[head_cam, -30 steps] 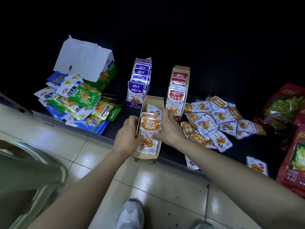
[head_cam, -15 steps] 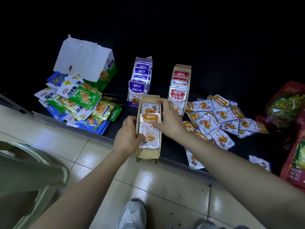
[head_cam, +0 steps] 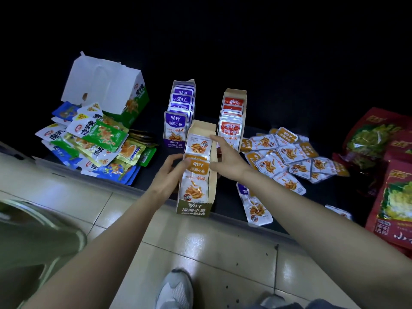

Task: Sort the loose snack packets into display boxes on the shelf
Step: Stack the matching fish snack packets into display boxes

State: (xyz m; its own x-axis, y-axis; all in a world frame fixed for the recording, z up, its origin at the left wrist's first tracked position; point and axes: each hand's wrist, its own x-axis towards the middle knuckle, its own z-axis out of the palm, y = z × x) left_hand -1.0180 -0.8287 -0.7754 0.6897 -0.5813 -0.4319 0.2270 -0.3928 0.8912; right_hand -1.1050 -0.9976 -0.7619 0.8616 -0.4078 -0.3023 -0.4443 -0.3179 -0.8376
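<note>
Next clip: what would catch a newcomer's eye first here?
Both hands meet at the orange display box on the shelf edge: the left hand grips its left side, and the right hand touches the boxed packets. To its right sprawl loose orange packets; a green-and-blue packet heap lies far left.

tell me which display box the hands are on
The orange box at the front edge of the shelf, between left hand and right hand. The purple box and red box stand behind it.

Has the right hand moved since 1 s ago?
Yes. The right hand moved back along the orange display box, toward the red display box.
</note>
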